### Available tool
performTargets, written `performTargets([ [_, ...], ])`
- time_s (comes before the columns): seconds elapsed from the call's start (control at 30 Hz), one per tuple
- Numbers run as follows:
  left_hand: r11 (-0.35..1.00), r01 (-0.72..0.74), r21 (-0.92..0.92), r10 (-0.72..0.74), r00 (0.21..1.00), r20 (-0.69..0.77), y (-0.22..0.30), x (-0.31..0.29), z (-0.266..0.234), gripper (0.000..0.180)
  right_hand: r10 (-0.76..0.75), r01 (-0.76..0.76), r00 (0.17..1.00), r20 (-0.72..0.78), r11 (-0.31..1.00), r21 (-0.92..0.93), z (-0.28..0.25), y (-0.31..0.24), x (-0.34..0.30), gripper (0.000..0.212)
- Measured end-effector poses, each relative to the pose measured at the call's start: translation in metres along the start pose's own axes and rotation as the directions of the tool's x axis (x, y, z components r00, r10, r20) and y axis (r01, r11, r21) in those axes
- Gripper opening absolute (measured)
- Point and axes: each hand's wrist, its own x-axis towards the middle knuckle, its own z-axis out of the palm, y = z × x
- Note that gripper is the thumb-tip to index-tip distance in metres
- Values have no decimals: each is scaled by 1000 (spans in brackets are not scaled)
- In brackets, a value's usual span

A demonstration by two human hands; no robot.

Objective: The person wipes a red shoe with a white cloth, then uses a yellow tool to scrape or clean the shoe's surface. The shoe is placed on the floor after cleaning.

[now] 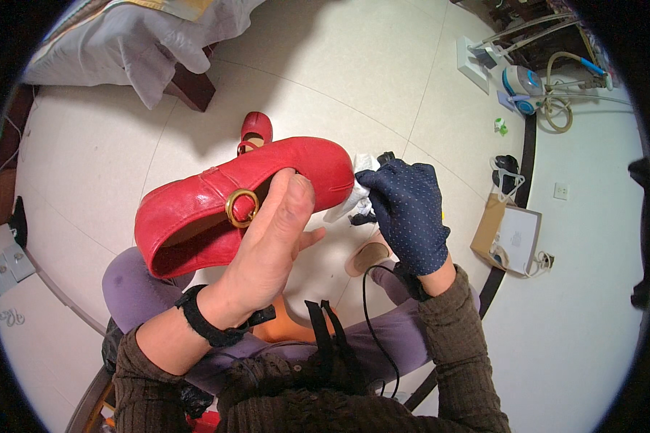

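Note:
A red leather shoe (217, 187) with a round gold buckle on its strap is held up in front of me, toe to the right. My left hand (271, 224) grips it, the fingertips reaching into its opening and partly hidden there. My right hand (408, 213) wears a dark blue dotted cloth covering and is closed beside the toe; whether anything is in its fingers is hidden. White crumpled material (350, 202) shows between the toe and the covered hand, with dark bits around it. A second red shoe (258, 128) stands on the floor beyond.
A cloth-draped piece of furniture (144, 50) with a dark leg is at the far left. A blue-and-white appliance with a hose (521, 86) stands far right. By the right wall lies an open cardboard box (509, 234). A black cable (368, 317) hangs near my right wrist.

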Motion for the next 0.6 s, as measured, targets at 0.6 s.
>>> performTargets([
  [0.6,936,-39,-349,35,999,-19,15,10,-6,102,320,-305,945,73,772,558,-3,21,-4,22],
])
